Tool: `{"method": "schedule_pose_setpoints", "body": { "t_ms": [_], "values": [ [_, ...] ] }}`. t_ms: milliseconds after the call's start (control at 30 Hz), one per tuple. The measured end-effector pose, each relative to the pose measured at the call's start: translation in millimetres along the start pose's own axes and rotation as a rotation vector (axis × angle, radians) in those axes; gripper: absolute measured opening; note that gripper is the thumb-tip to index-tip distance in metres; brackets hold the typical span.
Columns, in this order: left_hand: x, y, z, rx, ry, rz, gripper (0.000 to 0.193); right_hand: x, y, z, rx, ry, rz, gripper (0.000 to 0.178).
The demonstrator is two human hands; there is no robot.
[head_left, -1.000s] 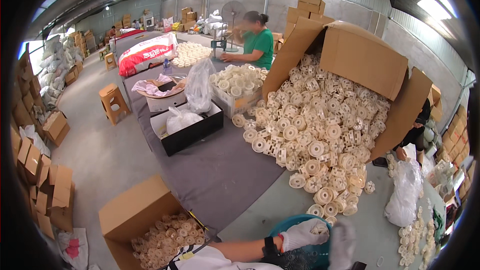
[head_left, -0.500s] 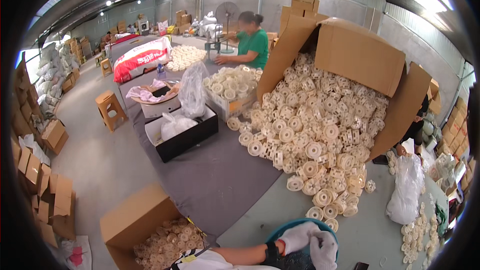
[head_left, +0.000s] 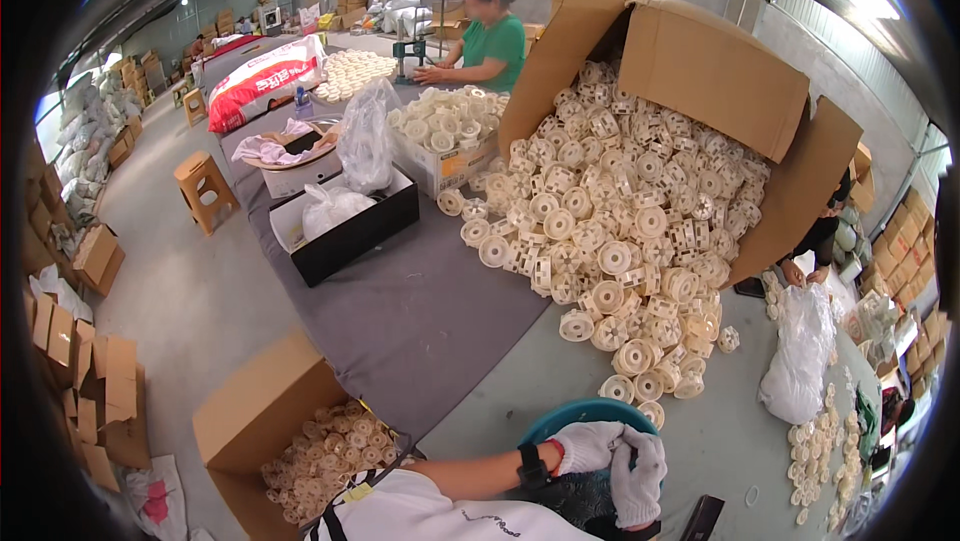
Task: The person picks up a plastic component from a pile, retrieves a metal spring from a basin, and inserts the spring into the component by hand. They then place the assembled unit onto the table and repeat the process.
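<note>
Both hands wear white knitted gloves and meet over a teal basin (head_left: 570, 415) at the table's near edge. My left hand (head_left: 588, 446), with a dark band on its wrist, reaches in from the left, its fingers curled against the other glove. Beside it, my right hand (head_left: 640, 476) is bent inward with its fingers closed. Whatever they hold between them is hidden by the gloves. Dark small pieces (head_left: 580, 499) show in the basin below. A big heap of cream plastic wheel-shaped parts (head_left: 640, 241) spills toward the basin from a tipped cardboard box (head_left: 715, 81).
An open carton (head_left: 265, 391) of similar parts stands at lower left. A black box (head_left: 355, 236) with plastic bags lies on the grey cloth. A dark narrow box (head_left: 703, 519) lies right of the basin. Across the table, a person in green (head_left: 495, 46) works at a small press.
My view has tipped downward, so the table and heap sit higher in the picture and more of the dark narrow box shows. My hands stay together over the basin.
</note>
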State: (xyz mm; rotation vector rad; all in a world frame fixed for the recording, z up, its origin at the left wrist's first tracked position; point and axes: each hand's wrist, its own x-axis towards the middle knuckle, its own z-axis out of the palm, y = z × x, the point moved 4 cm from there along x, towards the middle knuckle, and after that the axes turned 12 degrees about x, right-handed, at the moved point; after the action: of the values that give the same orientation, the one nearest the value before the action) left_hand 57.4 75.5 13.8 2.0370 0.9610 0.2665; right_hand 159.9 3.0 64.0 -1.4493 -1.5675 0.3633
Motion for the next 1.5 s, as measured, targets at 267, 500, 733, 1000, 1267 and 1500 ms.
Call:
{"method": "schedule_pose_setpoints", "body": {
  "t_ms": [267,500,733,1000,1267,1500],
  "values": [
    [46.5,-14.8,-16.8,0.022,0.130,-0.035,0.020,8.7,42.0,17.0,0.246,0.075,0.289,0.030],
    [36.1,6.0,-8.3,-0.029,-0.099,0.132,0.028,12.2,41.1,-7.0,0.294,0.136,0.223,0.023],
    [-16.1,8.5,-1.4,-0.036,0.122,0.056,0.029,-5.1,-17.8,-11.6,0.002,0.097,-0.079,0.019],
    [-34.7,5.4,10.4,-0.088,0.210,0.133,0.024,-23.9,-21.3,-13.7,0.199,-0.014,0.111,0.020],
    [-31.2,33.7,-1.0,-1.199,-0.200,0.008,0.031,-9.3,24.2,-39.9,0.449,-0.104,0.566,0.025],
    [-27.9,-0.3,13.6,-0.492,-0.075,0.000,0.038,-25.1,6.5,-19.5,0.332,-0.094,0.155,0.028]
  ]
}}
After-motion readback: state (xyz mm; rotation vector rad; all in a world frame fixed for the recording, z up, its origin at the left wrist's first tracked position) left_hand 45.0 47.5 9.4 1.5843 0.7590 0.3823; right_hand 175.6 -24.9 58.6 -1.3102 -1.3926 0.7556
